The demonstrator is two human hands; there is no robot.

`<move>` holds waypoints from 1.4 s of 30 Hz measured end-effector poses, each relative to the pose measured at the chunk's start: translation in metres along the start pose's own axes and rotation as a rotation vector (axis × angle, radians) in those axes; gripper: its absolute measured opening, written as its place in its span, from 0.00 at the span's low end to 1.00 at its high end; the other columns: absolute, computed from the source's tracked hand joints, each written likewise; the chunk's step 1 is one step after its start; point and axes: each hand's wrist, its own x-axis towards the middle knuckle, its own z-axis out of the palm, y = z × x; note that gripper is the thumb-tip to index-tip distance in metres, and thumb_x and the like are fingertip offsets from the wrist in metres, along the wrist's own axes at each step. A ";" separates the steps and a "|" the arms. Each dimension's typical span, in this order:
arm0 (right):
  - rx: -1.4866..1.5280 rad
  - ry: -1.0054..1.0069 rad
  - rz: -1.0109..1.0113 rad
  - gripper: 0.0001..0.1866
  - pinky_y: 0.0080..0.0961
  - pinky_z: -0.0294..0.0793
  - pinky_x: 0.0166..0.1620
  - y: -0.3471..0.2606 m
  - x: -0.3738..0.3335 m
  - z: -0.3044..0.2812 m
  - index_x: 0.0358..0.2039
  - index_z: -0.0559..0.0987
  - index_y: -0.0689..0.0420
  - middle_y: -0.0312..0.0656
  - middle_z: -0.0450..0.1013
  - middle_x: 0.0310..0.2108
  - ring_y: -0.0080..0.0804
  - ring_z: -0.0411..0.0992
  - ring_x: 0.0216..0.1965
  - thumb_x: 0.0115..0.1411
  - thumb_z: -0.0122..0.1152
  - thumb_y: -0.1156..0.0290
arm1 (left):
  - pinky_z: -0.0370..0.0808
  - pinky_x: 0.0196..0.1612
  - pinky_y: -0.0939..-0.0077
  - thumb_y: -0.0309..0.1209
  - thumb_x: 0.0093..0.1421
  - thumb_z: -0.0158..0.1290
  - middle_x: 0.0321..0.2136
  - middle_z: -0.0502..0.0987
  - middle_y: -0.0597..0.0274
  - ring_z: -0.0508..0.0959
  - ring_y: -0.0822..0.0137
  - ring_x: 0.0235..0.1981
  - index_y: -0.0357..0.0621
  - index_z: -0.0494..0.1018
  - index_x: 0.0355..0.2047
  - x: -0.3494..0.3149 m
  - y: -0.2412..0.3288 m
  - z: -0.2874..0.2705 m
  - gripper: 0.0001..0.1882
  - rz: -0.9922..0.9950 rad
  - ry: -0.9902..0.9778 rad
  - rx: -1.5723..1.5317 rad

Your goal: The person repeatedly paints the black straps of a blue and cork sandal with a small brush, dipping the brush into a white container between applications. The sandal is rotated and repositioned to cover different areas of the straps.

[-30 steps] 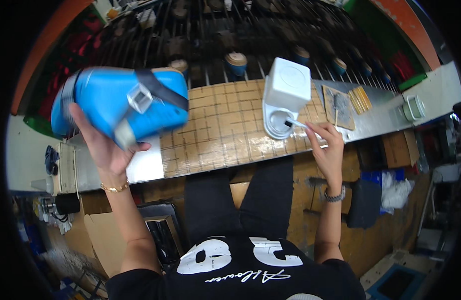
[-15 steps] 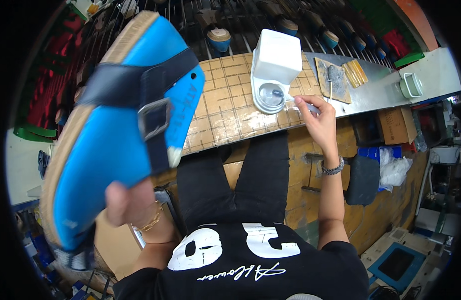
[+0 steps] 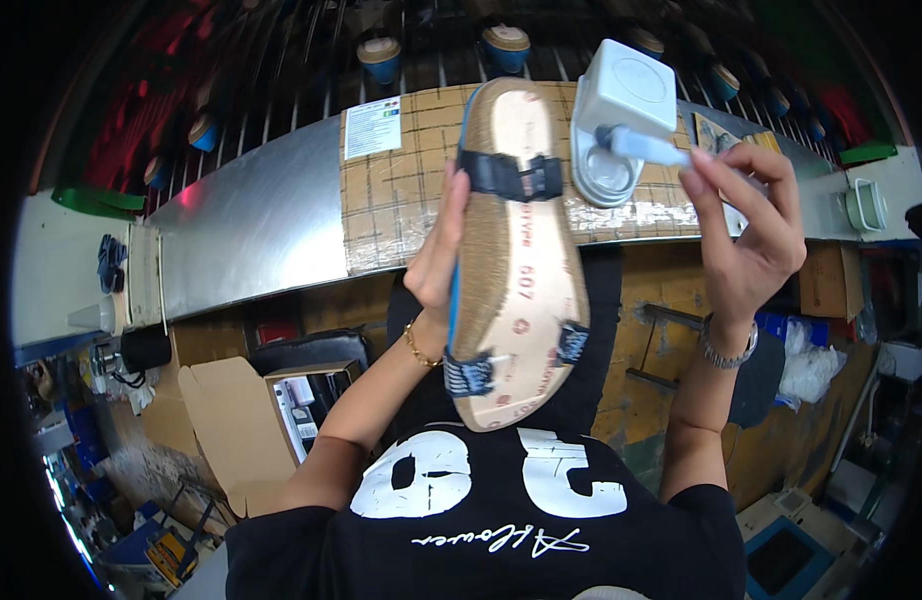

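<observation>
Head view. Left hand (image 3: 436,255) holds a sandal (image 3: 516,260) upright in the air, footbed side toward the camera, toe end up at 12 o'clock, heel end down near the chest; left fingers (image 3: 451,195) are closed on the blue edge at the sandal's 9 o'clock side, thumb side hidden behind it. The footbed is tan, with a dark strap and buckle (image 3: 511,175) across the upper part and two dark strap ends (image 3: 468,375) at the heel. A gold bracelet (image 3: 418,348) sits on the left wrist. Right hand (image 3: 746,235) is raised at 3 o'clock of the sandal, apart from it; right fingers (image 3: 706,190) pinch a small pale blue brush or applicator (image 3: 646,148), its tip pointing toward 9 o'clock, over a round open tin (image 3: 606,178). Whether the tip touches the tin cannot be told. A white box (image 3: 626,95) stands at the tin's 12 o'clock, touching it. Both rest on the tabletop (image 3: 251,225), metal at the left, covered with taped brown card (image 3: 401,200) in the middle. A watch (image 3: 726,350) is on the right wrist. Below the tabletop at 8 o'clock an open carton (image 3: 236,420) stands on the floor. Behind the tabletop, a rack carries more soles (image 3: 381,55).
</observation>
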 end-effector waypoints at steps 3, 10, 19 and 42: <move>0.198 -0.202 0.145 0.12 0.19 0.66 0.33 -0.021 -0.006 0.001 0.37 0.89 0.54 0.37 0.74 0.30 0.23 0.70 0.30 0.49 0.74 0.78 | 0.82 0.50 0.65 0.27 0.60 0.60 0.57 0.71 0.35 0.80 0.51 0.52 0.34 0.58 0.65 0.017 0.021 0.008 0.35 0.244 0.012 0.156; 0.146 -0.098 0.043 0.13 0.18 0.65 0.31 -0.025 0.011 0.014 0.36 0.89 0.54 0.35 0.72 0.27 0.23 0.69 0.29 0.47 0.75 0.79 | 0.83 0.45 0.67 0.23 0.58 0.61 0.55 0.72 0.28 0.82 0.47 0.49 0.30 0.69 0.57 0.028 0.037 0.006 0.27 0.661 0.189 0.484; 0.185 -0.193 -0.099 0.15 0.18 0.68 0.37 -0.018 0.021 -0.001 0.37 0.88 0.60 0.41 0.72 0.36 0.26 0.69 0.35 0.47 0.72 0.86 | 0.83 0.46 0.68 0.21 0.57 0.61 0.54 0.73 0.26 0.84 0.47 0.47 0.30 0.74 0.53 0.026 0.047 0.001 0.22 0.681 0.178 0.492; 0.351 -0.238 0.320 0.11 0.20 0.64 0.35 -0.052 -0.002 -0.001 0.35 0.89 0.58 0.35 0.72 0.26 0.23 0.68 0.30 0.49 0.73 0.79 | 0.82 0.46 0.71 0.22 0.57 0.62 0.57 0.70 0.26 0.82 0.47 0.49 0.30 0.71 0.57 0.031 0.029 -0.009 0.27 0.678 0.224 0.625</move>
